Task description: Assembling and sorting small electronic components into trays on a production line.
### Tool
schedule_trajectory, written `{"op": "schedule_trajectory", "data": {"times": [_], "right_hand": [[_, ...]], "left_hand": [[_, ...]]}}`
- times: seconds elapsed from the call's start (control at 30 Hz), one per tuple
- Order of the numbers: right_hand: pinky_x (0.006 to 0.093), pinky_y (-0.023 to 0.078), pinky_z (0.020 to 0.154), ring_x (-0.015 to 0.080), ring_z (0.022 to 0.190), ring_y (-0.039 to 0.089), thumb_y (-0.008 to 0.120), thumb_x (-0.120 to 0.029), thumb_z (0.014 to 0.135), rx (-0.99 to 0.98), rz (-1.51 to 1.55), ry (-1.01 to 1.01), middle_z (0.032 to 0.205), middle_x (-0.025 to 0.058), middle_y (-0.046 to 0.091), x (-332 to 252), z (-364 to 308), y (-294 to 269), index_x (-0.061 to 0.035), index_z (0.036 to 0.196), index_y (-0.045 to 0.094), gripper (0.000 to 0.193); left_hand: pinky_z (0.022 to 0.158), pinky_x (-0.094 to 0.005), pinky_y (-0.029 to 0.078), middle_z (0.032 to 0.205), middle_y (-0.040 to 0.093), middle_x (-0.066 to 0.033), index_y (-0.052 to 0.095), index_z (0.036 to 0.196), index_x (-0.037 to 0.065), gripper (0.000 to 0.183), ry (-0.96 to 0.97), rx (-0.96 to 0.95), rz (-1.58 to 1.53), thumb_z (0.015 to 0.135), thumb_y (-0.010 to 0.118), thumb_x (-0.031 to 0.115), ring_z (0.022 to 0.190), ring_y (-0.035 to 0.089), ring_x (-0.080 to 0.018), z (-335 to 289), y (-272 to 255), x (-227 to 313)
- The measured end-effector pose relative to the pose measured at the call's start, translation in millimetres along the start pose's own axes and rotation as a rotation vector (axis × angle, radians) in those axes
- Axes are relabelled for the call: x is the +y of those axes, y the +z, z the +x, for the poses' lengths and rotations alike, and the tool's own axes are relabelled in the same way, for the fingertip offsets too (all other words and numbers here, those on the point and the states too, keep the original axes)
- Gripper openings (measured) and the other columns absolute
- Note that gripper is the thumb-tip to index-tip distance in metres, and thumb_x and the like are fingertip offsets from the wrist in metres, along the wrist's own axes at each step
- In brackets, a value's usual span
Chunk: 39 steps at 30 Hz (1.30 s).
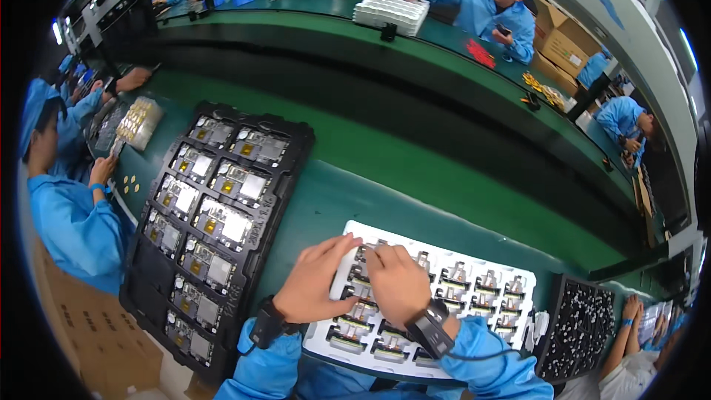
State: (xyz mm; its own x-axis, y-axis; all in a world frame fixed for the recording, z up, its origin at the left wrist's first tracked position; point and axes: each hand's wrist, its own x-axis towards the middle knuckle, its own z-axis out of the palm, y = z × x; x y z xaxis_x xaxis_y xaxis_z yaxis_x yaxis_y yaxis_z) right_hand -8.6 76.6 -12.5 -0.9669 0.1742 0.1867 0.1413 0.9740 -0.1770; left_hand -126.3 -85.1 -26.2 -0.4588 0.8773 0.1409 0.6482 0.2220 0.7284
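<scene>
A white plastic tray (527,285) lies in front of me, its pockets filled with rows of small metal-and-black parts (456,274). My left hand (315,281) rests at its left edge, thumb and fingers apart around the upper left corner. Beside it, my right hand (400,281) reaches down over the upper left pockets with its fingers curled in. The fingertips point into a pocket, and whatever they grip is hidden beneath them. Each wrist wears a black band; a cable runs from the right one.
Left of the white tray, a black tray (296,150) holds several circuit boards (222,222). A black bin of small parts (578,326) sits at the right. A co-worker (74,215) works at far left. Across the green line stand stacked white trays (391,13) and another person (489,11).
</scene>
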Motion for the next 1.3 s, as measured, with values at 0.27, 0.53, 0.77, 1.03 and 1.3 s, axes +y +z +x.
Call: {"op": "schedule_trajectory", "data": {"times": [0.27,0.53,0.77,1.03,1.3], "right_hand": [[0.036,0.057,0.071,0.0247,0.088,0.064,0.066,-0.011,0.078,0.013,-0.104,0.002,0.09,0.0066,0.06,-21.6,1.6,5.0,-0.0058,0.091,0.067,0.014],[0.0417,0.05,0.078,0.0287,0.096,0.059,0.066,-0.013,0.083,-0.015,-0.191,0.13,0.098,0.0106,0.059,-28.9,13.3,10.2,-0.0035,0.099,0.063,0.019],[0.0431,0.052,0.085,0.0316,0.103,0.06,0.073,-0.013,0.078,-0.202,-0.097,0.157,0.105,0.0131,0.062,-23.8,22.8,-0.6,-0.0031,0.106,0.063,0.032],[0.0427,0.054,0.081,0.0295,0.103,0.059,0.074,-0.014,0.078,-0.152,0.016,0.036,0.105,0.0118,0.061,-10.3,9.2,-4.6,-0.0029,0.107,0.064,0.033],[0.0444,0.049,0.082,0.0301,0.102,0.058,0.076,-0.018,0.075,-0.144,0.007,-0.001,0.106,0.0113,0.061,-0.3,6.9,-2.7,-0.0035,0.104,0.062,0.035]], "left_hand": [[0.115,-0.0502,0.036,0.151,0.053,-0.0176,0.042,0.156,0.006,0.093,0.055,-0.01,0.017,0.075,0.082,0.028,0.144,0.044,-0.0388,0.1,-0.1,-4.1],[0.111,-0.0571,0.039,0.165,0.038,-0.0171,0.057,0.146,0.008,0.071,0.067,0.016,0.209,0.082,0.076,0.032,0.151,0.033,-0.0447,2.1,6.8,-1.0],[0.109,-0.0556,0.04,0.164,0.039,-0.0172,0.059,0.144,0.009,0.071,0.069,0.027,0.216,0.079,0.077,0.031,0.15,0.036,-0.0436,1.0,6.7,-1.9],[0.111,-0.0554,0.039,0.165,0.039,-0.0164,0.058,0.146,0.01,0.07,0.073,0.04,0.173,0.081,0.076,0.03,0.148,0.039,-0.0426,-0.1,8.8,-1.6],[0.111,-0.052,0.04,0.164,0.041,-0.0139,0.053,0.15,0.007,0.073,0.082,0.065,0.147,0.084,0.075,0.029,0.147,0.041,-0.0401,-0.8,9.4,-6.9]]}}
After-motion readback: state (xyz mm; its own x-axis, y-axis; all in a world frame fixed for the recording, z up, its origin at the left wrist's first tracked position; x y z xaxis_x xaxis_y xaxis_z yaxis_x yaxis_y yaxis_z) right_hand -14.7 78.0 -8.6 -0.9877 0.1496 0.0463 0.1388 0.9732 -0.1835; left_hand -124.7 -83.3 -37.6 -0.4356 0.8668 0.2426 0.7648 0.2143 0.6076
